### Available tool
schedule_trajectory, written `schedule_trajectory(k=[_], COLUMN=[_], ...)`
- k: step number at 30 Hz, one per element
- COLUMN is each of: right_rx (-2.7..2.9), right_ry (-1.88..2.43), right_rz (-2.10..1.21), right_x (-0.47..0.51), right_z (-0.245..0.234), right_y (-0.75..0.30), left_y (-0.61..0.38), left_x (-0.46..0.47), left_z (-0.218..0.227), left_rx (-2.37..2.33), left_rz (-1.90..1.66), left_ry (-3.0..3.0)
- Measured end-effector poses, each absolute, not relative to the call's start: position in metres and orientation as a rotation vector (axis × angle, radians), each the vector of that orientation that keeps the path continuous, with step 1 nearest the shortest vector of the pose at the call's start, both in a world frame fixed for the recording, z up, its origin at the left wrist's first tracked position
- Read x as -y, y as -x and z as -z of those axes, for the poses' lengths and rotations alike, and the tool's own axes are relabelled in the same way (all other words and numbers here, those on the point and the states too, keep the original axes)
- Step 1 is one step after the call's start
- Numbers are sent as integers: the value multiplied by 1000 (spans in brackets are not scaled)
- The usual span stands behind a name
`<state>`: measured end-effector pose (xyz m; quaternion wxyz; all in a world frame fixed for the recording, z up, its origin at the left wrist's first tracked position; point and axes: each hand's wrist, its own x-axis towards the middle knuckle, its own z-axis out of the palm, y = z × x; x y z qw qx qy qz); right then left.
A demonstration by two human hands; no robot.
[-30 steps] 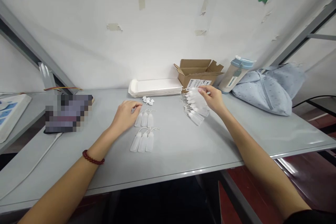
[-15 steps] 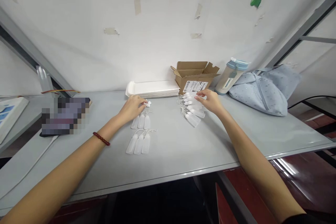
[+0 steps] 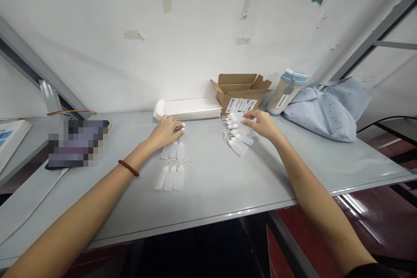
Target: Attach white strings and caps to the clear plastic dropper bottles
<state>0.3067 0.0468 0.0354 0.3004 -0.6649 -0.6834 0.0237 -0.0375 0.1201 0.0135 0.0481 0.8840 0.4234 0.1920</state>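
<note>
My left hand [image 3: 167, 132] is closed in a pinch around a small white piece [image 3: 183, 126], mostly covered by the fingers. Just below it lie several translucent plastic tags [image 3: 173, 150] with white strings, partly under the hand. Closer to the table's front edge, a row of three such tags [image 3: 170, 178] lies side by side. At the right, a fanned pile of tags [image 3: 237, 144] has its strings bunched toward the left. My right hand [image 3: 261, 123] pinches the edge of a tag at the top of this pile with thumb and fingertips.
Behind the hands stand a stack of white cards or trays [image 3: 192, 107] and an open cardboard box [image 3: 241, 91]. A tumbler [image 3: 286, 92] and a light blue cloth bag [image 3: 321, 113] are at the right. A blurred phone-like device [image 3: 80, 143] with a cable lies left.
The left fingers have curled further around the small white piece. My right hand stays at the top of the pile. The whole view has shifted slightly.
</note>
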Motion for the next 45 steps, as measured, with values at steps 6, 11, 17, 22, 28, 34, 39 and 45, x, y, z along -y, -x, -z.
schedule_trajectory(k=[6,11,17,22,28,34,39,45], right_rx=[1837,1816,1809,1850,1802,2232,2661,2706], right_ry=[1788,1767,1753,1719,1643,1003,771,813], right_rz=[-75,-89,-139,-120,158,-182,-362,-315], right_x=[-44,-44,-45,-44,-39,6,37,36], right_z=[-39,-39,-39,-39,-42,-31,-13,-10], right_y=[-303,-304,-308,-312,-296,-198,-152,-151], left_y=[43,58,85,88,75,55,46,44], left_x=[-114,-93,-76,-68,-63,-49,-38,-35], left_z=[-19,-26,-46,-60,-55,-54,-58,-58], left_rx=[-1266,-1275,-1568,-1716,-1564,-1394,-1336,-1296], left_rz=[-614,-827,-922,-949,-988,-927,-925,-939], left_ry=[-2672,-2575,-2425,-2358,-2426,-2436,-2390,-2339])
